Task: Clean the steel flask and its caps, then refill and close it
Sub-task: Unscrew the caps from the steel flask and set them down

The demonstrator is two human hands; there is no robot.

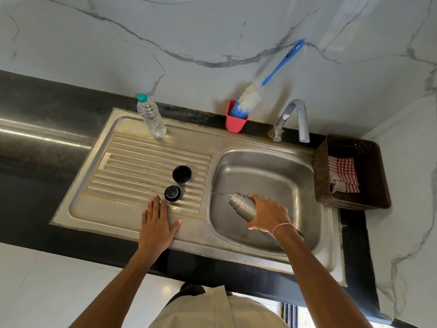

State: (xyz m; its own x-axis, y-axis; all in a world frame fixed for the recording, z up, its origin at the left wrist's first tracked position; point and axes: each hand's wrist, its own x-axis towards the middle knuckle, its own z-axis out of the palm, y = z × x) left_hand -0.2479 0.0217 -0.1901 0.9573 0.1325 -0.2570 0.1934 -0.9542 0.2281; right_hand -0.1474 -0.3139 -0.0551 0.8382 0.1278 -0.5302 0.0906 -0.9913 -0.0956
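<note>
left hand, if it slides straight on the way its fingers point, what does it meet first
Probably the small black cap. The left hand lies flat on the drainboard, fingers pointing away from the person, and the cap sits just beyond the fingertips, slightly to the right, so it might only graze it.

**Item Count**

Steel flask (243,205): one. Black caps: two, the cup cap (181,174) and the stopper cap (172,193). Plastic water bottle (151,117): one. Bottle brush (255,93): one. Red holder cup (234,124): one. Tap (293,119): one. Brown basket (321,171): one. Checked cloth (344,174): one. Hands: two, left hand (156,223) and right hand (269,215).
</note>
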